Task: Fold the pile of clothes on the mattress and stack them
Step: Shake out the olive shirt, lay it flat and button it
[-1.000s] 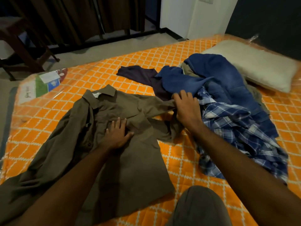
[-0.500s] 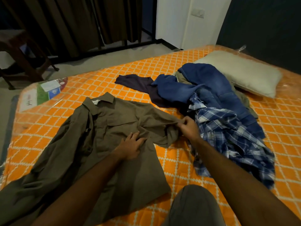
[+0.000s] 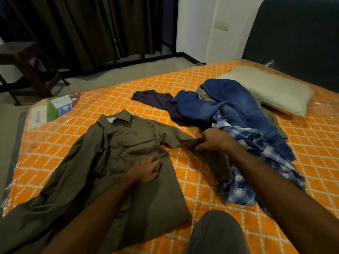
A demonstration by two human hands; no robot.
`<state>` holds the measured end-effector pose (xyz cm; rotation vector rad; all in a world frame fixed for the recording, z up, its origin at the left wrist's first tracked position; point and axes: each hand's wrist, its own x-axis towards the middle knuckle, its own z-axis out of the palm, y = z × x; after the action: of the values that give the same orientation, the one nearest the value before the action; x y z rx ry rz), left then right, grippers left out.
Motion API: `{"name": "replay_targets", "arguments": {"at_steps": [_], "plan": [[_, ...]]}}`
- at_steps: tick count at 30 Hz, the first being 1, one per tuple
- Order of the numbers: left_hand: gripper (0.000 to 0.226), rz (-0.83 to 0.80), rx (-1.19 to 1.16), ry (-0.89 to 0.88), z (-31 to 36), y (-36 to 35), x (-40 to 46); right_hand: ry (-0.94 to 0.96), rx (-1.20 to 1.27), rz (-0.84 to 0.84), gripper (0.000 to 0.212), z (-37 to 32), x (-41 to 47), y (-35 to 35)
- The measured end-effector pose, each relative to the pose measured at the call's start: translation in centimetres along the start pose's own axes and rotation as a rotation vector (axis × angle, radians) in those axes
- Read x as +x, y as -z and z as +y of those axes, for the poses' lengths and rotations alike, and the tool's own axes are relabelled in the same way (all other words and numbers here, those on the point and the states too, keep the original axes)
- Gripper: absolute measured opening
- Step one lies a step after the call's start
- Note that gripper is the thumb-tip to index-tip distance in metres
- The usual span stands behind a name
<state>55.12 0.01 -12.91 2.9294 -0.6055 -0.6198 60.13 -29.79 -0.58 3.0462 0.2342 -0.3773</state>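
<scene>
Head camera, looking down over the person's own forearms onto an orange quilted mattress (image 3: 183, 85) still in its clear plastic wrap. An olive-brown shirt (image 3: 117, 162) lies spread across the near left part of it, collar toward the far side, one long sleeve trailing off toward the near left corner. The left hand (image 3: 146, 170) rests on the shirt's front near the middle, palm down, fingers fairly straight with the tips at a fold in the cloth; whether they pinch that fold I cannot quite tell in this dim light. The right hand (image 3: 213, 139) has its fingers curled round the shirt's other sleeve, holding it pulled out to the right just above the mattress, the rest of the sleeve drooping below the wrist.

Just beyond that hand sits the pile of clothes (image 3: 238, 125): a blue plaid shirt (image 3: 256, 162) nearest, blue jeans (image 3: 238, 103) heaped over it, and a dark navy garment (image 3: 156, 99) spread flat on the pile's left edge. A pale pillow (image 3: 271, 90) lies behind the pile at the head end. A bent knee (image 3: 216, 233) in grey cloth shows at the bottom. Brown curtains (image 3: 82, 28) hang at the far side, a wooden chair (image 3: 25, 65) to their left.
</scene>
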Motion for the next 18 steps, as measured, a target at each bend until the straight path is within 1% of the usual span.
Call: {"name": "replay_targets", "arguments": {"at_steps": [1, 2, 3, 4, 5, 7, 8, 10, 11, 14, 16, 18], "plan": [[0.066, 0.02, -0.008, -0.002, 0.2, -0.2, -0.3, 0.031, -0.017, 0.028, 0.059, -0.9, -0.6, -1.3], [0.063, 0.04, -0.01, -0.009, 0.4, -0.4, -0.7, 0.078, -0.061, 0.107, 0.056, -2.0, -1.5, -2.8], [0.059, 0.061, -0.003, -0.021, 0.6, -0.6, -1.1, 0.153, -0.123, 0.223, 0.051, -3.3, -2.6, -4.3], [0.056, 0.076, 0.009, -0.037, 0.8, -1.0, -1.6, 0.263, -0.174, 0.33, 0.046, -4.6, -3.8, -5.7], [0.057, 0.078, 0.023, -0.052, 1.1, -1.4, -2.4, 0.387, -0.191, 0.4, 0.041, -5.9, -4.9, -7.3], [0.06, 0.052, 0.076, -0.079, 1.1, -2.3, -4.5, 0.547, -0.15, 0.383, 0.033, -8.7, -6.7, -10.1], [0.061, 0.04, 0.11, -0.098, 1.1, -2.7, -5.2, 0.548, -0.064, 0.27, 0.031, -9.7, -7.1, -11.3], [0.056, 0.05, 0.169, -0.106, 0.3, -3.2, -6.8, 0.448, 0.12, 0.015, 0.033, -11.7, -7.7, -12.5], [0.05, 0.067, 0.183, -0.095, -0.3, -3.0, -7.4, 0.407, 0.182, -0.029, 0.033, -12.4, -7.5, -12.5], [0.039, 0.138, 0.2, 0.001, -2.8, -0.9, -8.4, 0.298, 0.292, 0.051, 0.027, -13.2, -4.7, -10.9], [0.038, 0.214, 0.194, 0.096, -5.6, 0.5, -8.7, 0.283, 0.405, 0.081, 0.027, -14.0, -2.0, -9.2], [0.037, 0.297, 0.186, 0.209, -9.1, 1.9, -8.4, 0.273, 0.463, 0.074, 0.029, -14.7, 0.9, -7.7]]}}
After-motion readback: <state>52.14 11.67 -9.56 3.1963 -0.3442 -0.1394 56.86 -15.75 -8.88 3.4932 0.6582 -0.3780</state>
